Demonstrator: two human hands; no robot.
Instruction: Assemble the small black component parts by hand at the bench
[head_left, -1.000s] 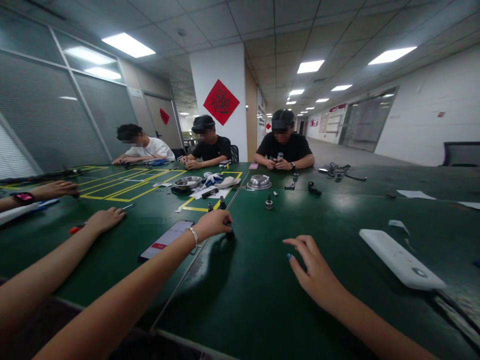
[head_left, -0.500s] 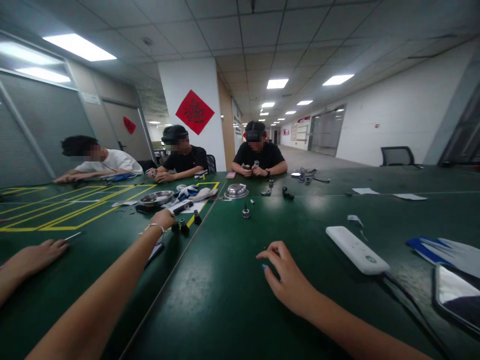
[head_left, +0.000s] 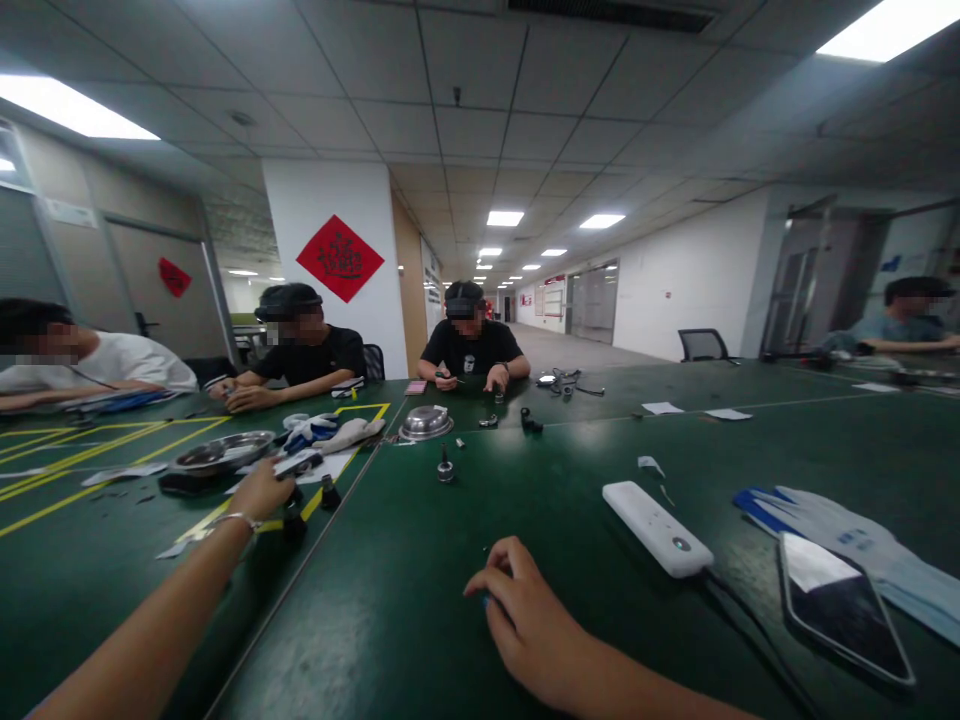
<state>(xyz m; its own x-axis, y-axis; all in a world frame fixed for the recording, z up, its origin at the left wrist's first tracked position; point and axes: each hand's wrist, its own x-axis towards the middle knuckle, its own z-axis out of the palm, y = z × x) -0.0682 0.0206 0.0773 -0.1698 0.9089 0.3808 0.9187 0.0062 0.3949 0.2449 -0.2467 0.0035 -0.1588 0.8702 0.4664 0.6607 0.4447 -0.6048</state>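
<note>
My left hand [head_left: 264, 492] is stretched forward with bent fingers at a dark tube-like piece [head_left: 301, 463] lying over white paper; its fingertips are partly hidden. Beside that hand stand small black tapered parts with metal tops, one of them a black part [head_left: 330, 492]. My right hand [head_left: 525, 620] hovers low over the green table, fingers loosely bent and thumb apart, holding nothing I can make out. A spot of blue shows at the thumb tip. Ahead of it stands a small round metal part with a thin stem [head_left: 445, 468].
A steel bowl [head_left: 225, 452], gloves [head_left: 345, 435] and a steel lid [head_left: 426, 422] lie farther back. On the right are a white power bank-like device [head_left: 656, 530] with a cable, a phone [head_left: 840, 610] and a blue-white glove [head_left: 810, 515]. Several people sit around the table [head_left: 390, 580].
The view has turned right and tilted up. My left hand has come slightly nearer the dark tube-like piece. My right hand keeps its bent pose. Another person's hand at the left has left the view.
</note>
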